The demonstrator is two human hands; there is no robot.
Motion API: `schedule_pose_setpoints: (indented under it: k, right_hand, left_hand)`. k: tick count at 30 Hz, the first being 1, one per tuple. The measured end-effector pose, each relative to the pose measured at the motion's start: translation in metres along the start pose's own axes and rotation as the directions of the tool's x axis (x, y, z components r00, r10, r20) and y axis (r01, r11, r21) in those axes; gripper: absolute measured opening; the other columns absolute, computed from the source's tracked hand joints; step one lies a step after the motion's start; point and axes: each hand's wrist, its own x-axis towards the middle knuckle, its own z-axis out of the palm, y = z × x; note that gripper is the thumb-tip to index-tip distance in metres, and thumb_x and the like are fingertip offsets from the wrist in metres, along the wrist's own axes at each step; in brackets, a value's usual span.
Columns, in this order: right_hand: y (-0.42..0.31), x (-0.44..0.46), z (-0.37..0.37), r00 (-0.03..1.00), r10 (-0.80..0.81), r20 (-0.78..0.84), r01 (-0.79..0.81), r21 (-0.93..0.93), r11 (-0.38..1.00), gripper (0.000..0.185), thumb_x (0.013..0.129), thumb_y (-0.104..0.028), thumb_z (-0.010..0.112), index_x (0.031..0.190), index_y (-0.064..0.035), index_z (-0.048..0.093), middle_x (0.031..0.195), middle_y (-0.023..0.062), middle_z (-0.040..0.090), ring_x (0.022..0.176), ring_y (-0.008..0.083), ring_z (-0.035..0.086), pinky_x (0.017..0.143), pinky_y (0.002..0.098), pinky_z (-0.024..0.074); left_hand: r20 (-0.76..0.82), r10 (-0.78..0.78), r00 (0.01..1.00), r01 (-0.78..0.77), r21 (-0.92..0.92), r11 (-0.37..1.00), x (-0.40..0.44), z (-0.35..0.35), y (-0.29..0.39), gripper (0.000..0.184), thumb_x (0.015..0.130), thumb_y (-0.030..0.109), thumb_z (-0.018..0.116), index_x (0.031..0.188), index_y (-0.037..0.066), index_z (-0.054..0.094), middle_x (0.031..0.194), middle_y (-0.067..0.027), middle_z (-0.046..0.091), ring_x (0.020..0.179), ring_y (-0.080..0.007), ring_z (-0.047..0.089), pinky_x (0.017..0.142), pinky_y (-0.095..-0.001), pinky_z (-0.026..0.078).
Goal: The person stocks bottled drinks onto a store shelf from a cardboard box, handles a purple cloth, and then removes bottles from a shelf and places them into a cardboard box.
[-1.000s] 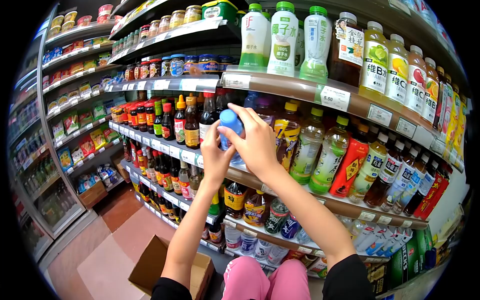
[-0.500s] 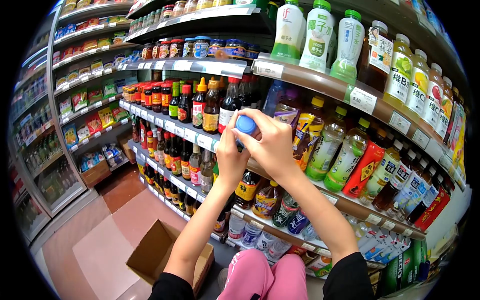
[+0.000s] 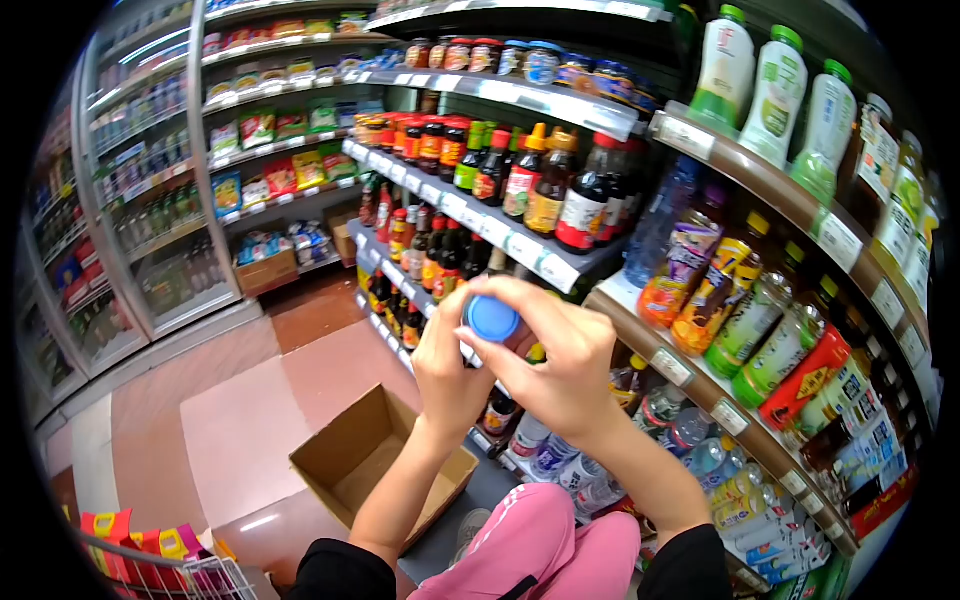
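A bottle with a round blue cap (image 3: 492, 318) is held upright before me, cap toward the camera; its body is mostly hidden behind my fingers. My left hand (image 3: 448, 362) wraps it from the left. From the right, my right hand (image 3: 560, 352) closes round it just below the cap, thumb and index finger curved about the neck. Beyond the hands, to the right, a drinks shelf (image 3: 725, 415) carries rows of bottles, among them a tall clear-blue bottle (image 3: 664, 222) at its left end. Dark sauce bottles (image 3: 585, 205) line the shelf ahead.
An open cardboard box (image 3: 350, 445) sits on the floor below my left forearm. At the lower left is a wire cart (image 3: 215, 578) beside red and yellow packages (image 3: 110, 530). Glass-door coolers (image 3: 165, 200) stand far left. Green-capped bottles (image 3: 775, 95) fill the upper right shelf.
My view has swung left, so the shelves sit farther right and the cart has come into sight. Both hands with the bottle are lower in view, their grip much the same.
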Motion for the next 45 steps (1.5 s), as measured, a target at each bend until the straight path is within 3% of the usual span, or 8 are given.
schedule_pose_setpoints:
  k: [5, 12, 15, 16, 24, 36, 43, 45]
  right_hand:
    - [0.007, -0.05, 0.056, 0.957, 0.265, 0.117, -0.285, 0.217, 0.934, 0.03, 0.074, -0.005, 0.081, 0.101, 0.0008, 0.069, 0.088, 0.0113, 0.072, 0.074, 0.0131, 0.071, 0.065, 0.0259, 0.0553]
    - [0.028, -0.143, 0.142, 0.772, 0.521, 0.364, -0.631, 0.341, 0.697, 0.028, 0.077, -0.005, 0.08, 0.102, 0.0002, 0.069, 0.079, 0.0065, 0.072, 0.069, 0.0081, 0.069, 0.062, 0.0236, 0.0554]
    - [0.033, -0.186, 0.176, 0.747, 0.553, 0.37, -0.659, 0.302, 0.688, 0.025, 0.078, -0.005, 0.078, 0.1, 0.0005, 0.068, 0.079, 0.0083, 0.072, 0.072, 0.0104, 0.07, 0.065, 0.0262, 0.0563]
    - [0.036, -0.198, 0.185, 0.73, 0.564, 0.386, -0.677, 0.294, 0.674, 0.025, 0.077, -0.005, 0.079, 0.099, 0.0004, 0.069, 0.079, 0.0091, 0.072, 0.073, 0.0117, 0.071, 0.065, 0.0269, 0.0564]
    - [0.051, -0.288, 0.23, 0.577, 0.674, 0.462, -0.801, 0.158, 0.578, 0.026, 0.07, -0.007, 0.078, 0.094, -0.0016, 0.07, 0.081, 0.0148, 0.073, 0.075, 0.021, 0.073, 0.069, 0.0322, 0.057]
    - [0.07, -0.384, 0.253, 0.387, 0.754, 0.53, -0.891, 0.006, 0.453, 0.032, 0.066, -0.006, 0.077, 0.094, -0.0039, 0.061, 0.081, 0.0161, 0.073, 0.074, 0.0236, 0.073, 0.066, 0.0348, 0.0561]
    - [0.081, -0.401, 0.245, 0.3, 0.711, 0.636, -0.932, 0.038, 0.36, 0.042, 0.07, -0.008, 0.073, 0.108, -0.0058, 0.054, 0.091, 0.0151, 0.075, 0.077, 0.0239, 0.073, 0.068, 0.0346, 0.0581]
    - [0.084, -0.401, 0.246, 0.174, 0.696, 0.697, -0.984, 0.103, 0.143, 0.037, 0.076, -0.009, 0.068, 0.11, -0.0057, 0.054, 0.091, 0.0144, 0.075, 0.075, 0.0224, 0.072, 0.066, 0.035, 0.058]
  left_hand:
    - [0.04, -0.15, 0.988, 0.138, 0.213, 0.967, -0.047, -0.048, -0.019, 0.055, 0.071, 0.006, 0.076, 0.123, 0.002, 0.058, 0.111, -0.0185, 0.066, 0.102, -0.0363, 0.066, 0.085, -0.0411, 0.053]
    - [0.078, -0.382, 0.921, 0.303, 0.474, 0.827, -0.112, -0.096, -0.061, 0.05, 0.07, 0.01, 0.077, 0.118, 0.005, 0.063, 0.108, -0.0121, 0.067, 0.099, -0.0323, 0.064, 0.083, -0.0401, 0.052]
    - [0.059, -0.473, 0.879, 0.375, 0.526, 0.763, -0.136, -0.108, -0.083, 0.042, 0.07, 0.009, 0.076, 0.111, 0.006, 0.067, 0.104, -0.0096, 0.067, 0.094, -0.0306, 0.064, 0.081, -0.0391, 0.052]
    - [0.039, -0.375, 0.926, 0.298, 0.532, 0.792, -0.145, -0.109, -0.095, 0.033, 0.072, 0.004, 0.074, 0.104, 0.002, 0.068, 0.092, -0.0122, 0.066, 0.08, -0.0274, 0.066, 0.068, -0.0344, 0.053]
    - [0.095, -0.533, 0.841, 0.344, 0.666, 0.662, -0.22, -0.113, -0.153, 0.028, 0.069, 0.005, 0.072, 0.096, 0.004, 0.064, 0.089, -0.0129, 0.065, 0.083, -0.0339, 0.065, 0.07, -0.041, 0.053]
    - [0.314, -0.795, 0.519, 0.453, 0.687, 0.568, -0.278, -0.117, -0.196, 0.042, 0.066, 0.002, 0.074, 0.103, 0.006, 0.055, 0.099, -0.0157, 0.064, 0.091, -0.0387, 0.065, 0.073, -0.0471, 0.054]
    - [0.26, -0.788, 0.557, 0.492, 0.661, 0.566, -0.294, -0.107, -0.197, 0.043, 0.065, 0.005, 0.078, 0.099, 0.006, 0.053, 0.093, -0.0179, 0.066, 0.086, -0.041, 0.066, 0.07, -0.0491, 0.053]
    - [0.192, -0.842, 0.503, 0.574, 0.654, 0.493, -0.299, -0.106, -0.198, 0.044, 0.064, 0.008, 0.081, 0.098, 0.005, 0.053, 0.089, -0.0183, 0.067, 0.083, -0.0412, 0.066, 0.069, -0.0492, 0.053]
